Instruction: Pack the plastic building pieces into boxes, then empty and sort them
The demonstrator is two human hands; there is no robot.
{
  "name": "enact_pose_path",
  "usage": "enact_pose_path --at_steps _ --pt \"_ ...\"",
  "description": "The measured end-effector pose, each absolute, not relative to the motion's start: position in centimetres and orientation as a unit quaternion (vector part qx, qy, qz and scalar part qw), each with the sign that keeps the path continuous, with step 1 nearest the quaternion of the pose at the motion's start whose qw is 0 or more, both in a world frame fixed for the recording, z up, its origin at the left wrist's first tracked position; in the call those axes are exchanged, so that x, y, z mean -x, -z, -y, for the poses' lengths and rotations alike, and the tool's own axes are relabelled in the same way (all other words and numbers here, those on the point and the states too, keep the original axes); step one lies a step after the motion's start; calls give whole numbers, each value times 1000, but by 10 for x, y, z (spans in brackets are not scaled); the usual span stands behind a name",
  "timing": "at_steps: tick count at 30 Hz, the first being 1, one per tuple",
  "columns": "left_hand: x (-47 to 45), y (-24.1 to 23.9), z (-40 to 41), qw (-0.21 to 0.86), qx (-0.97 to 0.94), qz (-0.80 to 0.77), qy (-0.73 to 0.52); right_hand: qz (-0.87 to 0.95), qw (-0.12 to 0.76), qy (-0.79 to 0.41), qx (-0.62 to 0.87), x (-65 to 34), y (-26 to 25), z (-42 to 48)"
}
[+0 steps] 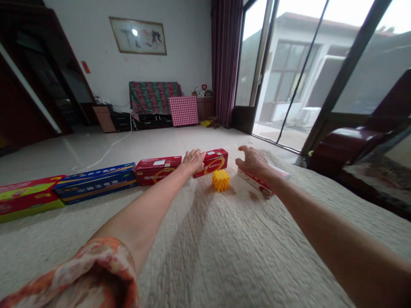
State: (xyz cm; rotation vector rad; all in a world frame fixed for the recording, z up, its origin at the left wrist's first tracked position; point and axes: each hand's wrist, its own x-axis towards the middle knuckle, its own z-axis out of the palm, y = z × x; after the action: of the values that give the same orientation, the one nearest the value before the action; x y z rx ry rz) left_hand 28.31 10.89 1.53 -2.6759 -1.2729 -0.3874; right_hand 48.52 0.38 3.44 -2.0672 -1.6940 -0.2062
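Note:
My left hand point(194, 161) is over the left end of a red carton point(215, 161), its fingers bent across the top edge. Left of that hand stands another red carton point(157, 170). My right hand point(253, 160) is raised with thumb and forefinger spread, above or just in front of a white and red box point(257, 185); the hand and forearm hide part of this box, and I cannot tell whether they touch it. Between the two hands a knobbly yellow block point(221, 181) sits on the pale quilted cover point(205, 239), close to the red carton.
A blue carton point(96, 183) and a red and green carton point(28, 197) continue the row to the left. Beyond lies a tiled floor with a white cable point(111, 149). A checked cloth point(183, 111) hangs by the far wall; glass doors point(289, 77) are at right.

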Motion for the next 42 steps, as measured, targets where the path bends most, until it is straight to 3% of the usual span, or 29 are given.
enact_pose_path --at_steps 14,21,27,31,34,42 --pt "-316 -7 -70 -25 933 261 246 538 62 58 838 -512 -13 15" --pt "-324 -8 -43 -64 923 245 290 508 85 42 856 -526 -12 28" --pt "-303 -12 -3 -107 893 288 329 540 146 82 825 -501 -52 85" --pt "-276 -22 41 -142 844 300 422 639 169 83 746 -461 -69 134" --pt "-241 -20 77 -137 822 320 451 731 174 43 658 -420 -60 157" --pt "-109 2 144 -82 829 410 372 842 192 -62 501 -314 -26 179"
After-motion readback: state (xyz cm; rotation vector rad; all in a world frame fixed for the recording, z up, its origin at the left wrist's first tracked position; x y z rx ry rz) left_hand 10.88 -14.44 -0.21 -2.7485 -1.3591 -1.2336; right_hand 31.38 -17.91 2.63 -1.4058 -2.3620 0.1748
